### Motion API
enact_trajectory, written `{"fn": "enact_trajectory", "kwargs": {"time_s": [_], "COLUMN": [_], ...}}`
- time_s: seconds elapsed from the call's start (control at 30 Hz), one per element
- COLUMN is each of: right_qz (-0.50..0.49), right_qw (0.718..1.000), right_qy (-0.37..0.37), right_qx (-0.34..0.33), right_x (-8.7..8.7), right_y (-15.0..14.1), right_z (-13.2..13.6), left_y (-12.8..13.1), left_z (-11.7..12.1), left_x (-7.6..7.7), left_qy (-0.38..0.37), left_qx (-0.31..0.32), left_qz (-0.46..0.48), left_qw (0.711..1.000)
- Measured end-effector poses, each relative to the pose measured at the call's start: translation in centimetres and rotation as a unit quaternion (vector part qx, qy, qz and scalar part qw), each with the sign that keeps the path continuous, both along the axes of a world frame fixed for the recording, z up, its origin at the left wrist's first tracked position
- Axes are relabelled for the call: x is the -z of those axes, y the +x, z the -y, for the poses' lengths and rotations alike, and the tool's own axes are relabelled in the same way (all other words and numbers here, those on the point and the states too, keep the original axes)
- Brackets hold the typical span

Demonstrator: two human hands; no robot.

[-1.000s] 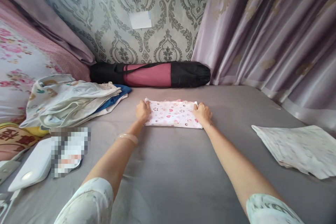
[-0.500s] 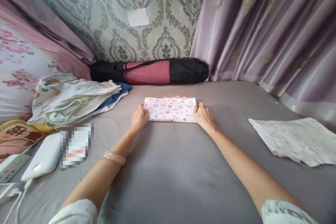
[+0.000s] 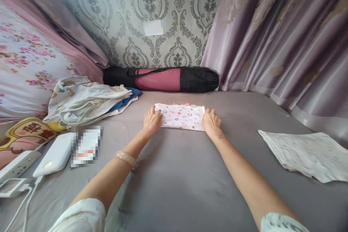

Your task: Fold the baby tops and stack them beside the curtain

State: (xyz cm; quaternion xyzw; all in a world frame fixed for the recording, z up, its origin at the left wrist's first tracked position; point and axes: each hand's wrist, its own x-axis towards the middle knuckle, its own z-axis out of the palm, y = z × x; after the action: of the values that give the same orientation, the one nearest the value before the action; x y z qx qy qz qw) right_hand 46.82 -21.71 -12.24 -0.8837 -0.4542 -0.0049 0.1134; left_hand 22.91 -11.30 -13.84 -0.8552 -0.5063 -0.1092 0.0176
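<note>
Head cam, from my seat: left hand [image 3: 153, 119] now laps further over the folded cloth [image 3: 182, 117] than a moment ago, right hand [image 3: 212, 120] touches its other end. Probably steadier. Can't tell if either's pinching. Cloth's on the grey sheet [image 3: 176, 174].

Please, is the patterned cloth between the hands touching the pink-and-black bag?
Apart. The head view shows a strip of grey sheet between the far edge of the patterned cloth and the pink-and-black bag.

Printed cloth [image 3: 182, 116]: left end partly behind left hand [image 3: 153, 119]; flat item [image 3: 86, 146] pixelated.
</note>
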Motion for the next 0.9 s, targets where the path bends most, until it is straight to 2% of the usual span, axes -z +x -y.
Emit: {"fn": "enact_trajectory", "kwargs": {"time_s": [0.07, 0.1, 0.17, 0.2, 0.33, 0.57, 0.7, 0.9], "right_qz": [0.037, 0.043, 0.041, 0.035, 0.022, 0.015, 0.019, 0.031], "right_qw": [0.993, 0.982, 0.958, 0.952, 0.949, 0.946, 0.952, 0.972], "right_qy": [0.042, 0.049, 0.033, 0.016, -0.023, -0.021, 0.001, 0.016], "right_qx": [-0.100, -0.178, -0.281, -0.305, -0.314, -0.324, -0.306, -0.233], "right_x": [-0.2, -0.1, 0.4, 0.7, 2.1, 3.2, 3.5, 4.0], "right_y": [-1.9, -2.9, -4.6, -5.2, -5.5, -4.5, -4.2, -3.2], "right_z": [-0.9, -1.5, -2.7, -3.3, -4.9, -5.5, -5.3, -5.0], "left_y": [1.9, 2.9, 4.8, 5.6, 6.6, 5.9, 5.8, 5.4], "left_z": [0.6, 0.9, 1.2, 1.2, 0.1, -1.6, -1.9, -2.3], "left_x": [0.0, 0.1, 0.5, 0.8, 1.4, 2.3, 2.9, 3.1], "left_qy": [0.003, -0.008, -0.031, -0.041, -0.038, -0.018, -0.013, -0.014], "left_qx": [0.053, 0.076, 0.107, 0.114, 0.126, 0.150, 0.119, 0.042], "left_qz": [0.012, 0.013, 0.001, -0.007, -0.031, -0.023, -0.007, 0.027], "left_qw": [0.999, 0.997, 0.994, 0.993, 0.991, 0.988, 0.993, 0.999]}}
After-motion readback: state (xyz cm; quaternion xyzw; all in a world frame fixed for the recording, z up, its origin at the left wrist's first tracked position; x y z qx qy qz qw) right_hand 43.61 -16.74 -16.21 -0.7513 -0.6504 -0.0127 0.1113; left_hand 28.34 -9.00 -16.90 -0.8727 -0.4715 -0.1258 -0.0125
